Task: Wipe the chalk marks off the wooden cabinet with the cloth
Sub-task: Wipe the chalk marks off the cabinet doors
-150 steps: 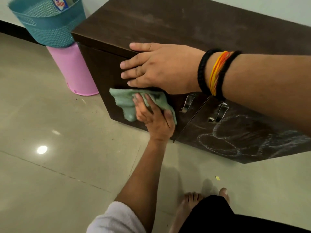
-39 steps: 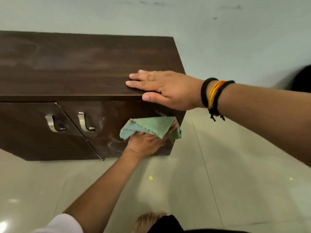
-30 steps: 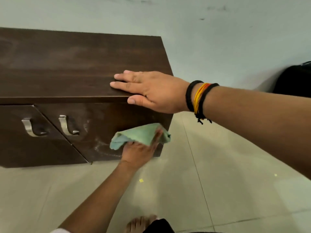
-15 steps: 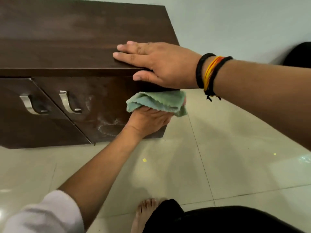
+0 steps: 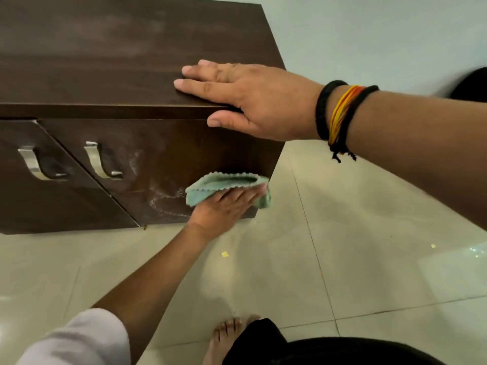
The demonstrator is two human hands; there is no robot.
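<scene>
Head view, looking down: left hand [image 5: 224,209] flat and open-palmed, fingers [image 5: 245,194] stretched toward the right, pressing a folded green cloth [image 5: 226,183] against the front of the right-hand door [image 5: 184,146] of a dark wooden cabinet [image 5: 118,61], low and near the door's right edge. Cloth pinned under the palm rather than pinched, its scalloped edge bunched above the fingers and one corner hanging past the cabinet's corner. Left forearm rising from bottom left, bare to a pale sleeve [image 5: 79,338].

Right hand [image 5: 253,98] open too, holding nothing, palm down on the cabinet top at the front right corner; fingers flat on the top, thumb [image 5: 224,122] hooked over the front edge. Black and orange-yellow thread bands [image 5: 340,111] round the right wrist, arm reaching in from the right.

Smeared white chalk marks [image 5: 163,198] just left of the cloth, low on the door, plus a fainter streak higher up beside the handle [image 5: 100,162]. Second metal handle [image 5: 37,164] on the left door. Cabinet top brown with pale hazy patches.

Below, glossy cream floor tiles [image 5: 342,259] with thin dark joints, a small yellow scrap [image 5: 224,254] near the arm. Bare foot [image 5: 224,338] at the bottom beside dark trousers [image 5: 316,349]. Plain pale wall [image 5: 369,35] behind the cabinet, a blurred dark shape at the right edge.
</scene>
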